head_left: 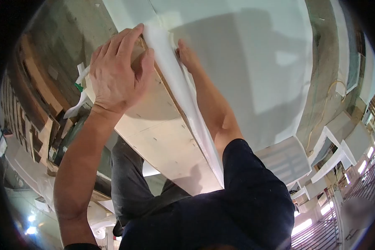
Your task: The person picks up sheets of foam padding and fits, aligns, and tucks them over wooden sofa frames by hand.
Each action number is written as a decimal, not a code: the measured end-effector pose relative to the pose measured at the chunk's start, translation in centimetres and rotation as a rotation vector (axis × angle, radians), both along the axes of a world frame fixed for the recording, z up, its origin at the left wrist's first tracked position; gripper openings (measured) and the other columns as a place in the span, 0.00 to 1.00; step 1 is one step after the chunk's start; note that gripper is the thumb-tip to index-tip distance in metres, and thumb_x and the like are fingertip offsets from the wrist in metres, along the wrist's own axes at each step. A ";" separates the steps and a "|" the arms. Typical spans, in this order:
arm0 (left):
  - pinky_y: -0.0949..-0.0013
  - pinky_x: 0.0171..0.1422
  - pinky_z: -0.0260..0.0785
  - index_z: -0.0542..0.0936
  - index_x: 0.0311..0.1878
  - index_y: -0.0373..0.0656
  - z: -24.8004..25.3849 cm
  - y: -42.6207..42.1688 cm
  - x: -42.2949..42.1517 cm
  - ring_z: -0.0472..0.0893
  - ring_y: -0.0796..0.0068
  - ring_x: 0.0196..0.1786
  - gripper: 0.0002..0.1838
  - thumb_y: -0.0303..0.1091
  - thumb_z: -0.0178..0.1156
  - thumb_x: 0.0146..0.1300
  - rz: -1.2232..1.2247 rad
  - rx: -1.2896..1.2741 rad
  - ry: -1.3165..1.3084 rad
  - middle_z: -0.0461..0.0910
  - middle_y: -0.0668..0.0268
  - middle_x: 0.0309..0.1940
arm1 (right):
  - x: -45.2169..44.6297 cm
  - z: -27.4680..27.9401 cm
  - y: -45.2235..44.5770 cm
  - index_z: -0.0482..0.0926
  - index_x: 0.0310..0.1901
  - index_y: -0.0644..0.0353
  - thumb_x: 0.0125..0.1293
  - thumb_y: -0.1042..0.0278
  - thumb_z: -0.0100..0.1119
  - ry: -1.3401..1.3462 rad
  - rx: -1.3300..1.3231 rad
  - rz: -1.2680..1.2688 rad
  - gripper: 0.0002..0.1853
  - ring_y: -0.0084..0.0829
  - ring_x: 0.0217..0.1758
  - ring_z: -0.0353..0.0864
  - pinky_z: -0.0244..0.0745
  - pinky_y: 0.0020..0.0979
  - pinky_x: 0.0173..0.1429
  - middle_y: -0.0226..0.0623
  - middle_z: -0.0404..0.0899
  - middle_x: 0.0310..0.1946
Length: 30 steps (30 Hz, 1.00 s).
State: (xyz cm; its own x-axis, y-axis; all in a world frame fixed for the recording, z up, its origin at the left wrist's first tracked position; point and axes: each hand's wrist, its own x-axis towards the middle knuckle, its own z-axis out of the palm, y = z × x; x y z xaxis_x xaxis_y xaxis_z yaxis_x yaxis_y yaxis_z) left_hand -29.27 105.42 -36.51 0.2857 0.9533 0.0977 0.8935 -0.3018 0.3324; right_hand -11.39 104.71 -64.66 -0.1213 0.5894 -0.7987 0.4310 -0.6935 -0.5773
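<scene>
A long pale wooden panel (162, 127) with several staples in its face slants up from my lap. White padding (171, 71) runs along the panel's right edge. My left hand (117, 71) lies over the panel's far end, with its fingers stretched out and its thumb apart, by the edge of the padding. On the other side of the padding is my right hand (188, 57), close against it. The right thumb points up, while the other fingers are mostly hidden, so their grip cannot be made out.
A large pale sheet-covered surface (254, 75) spreads beyond the panel to the right. Wooden boards and offcuts (41, 83) lie on the floor at left. White frame-shaped pieces (333, 154) stand at right, near a thin yellowish cord or hose (316, 121).
</scene>
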 end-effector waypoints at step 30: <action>0.61 0.59 0.67 0.69 0.63 0.51 -4.9 1.1 -1.7 0.76 0.55 0.56 0.23 0.49 0.45 0.70 -0.252 0.268 0.099 0.75 0.56 0.55 | 15.1 -0.7 -23.0 0.78 0.50 0.69 0.67 0.35 0.38 -0.029 -0.198 -0.306 0.37 0.33 0.49 0.76 0.68 0.32 0.58 0.43 0.80 0.48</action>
State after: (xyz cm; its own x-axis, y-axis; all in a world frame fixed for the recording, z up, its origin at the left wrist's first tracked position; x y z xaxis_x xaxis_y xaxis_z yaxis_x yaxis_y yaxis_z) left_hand -30.96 106.54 -41.45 0.5283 0.7964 0.2942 0.8041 -0.5806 0.1278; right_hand 3.68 81.74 -65.31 0.0611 0.4287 -0.9014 0.2005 -0.8900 -0.4096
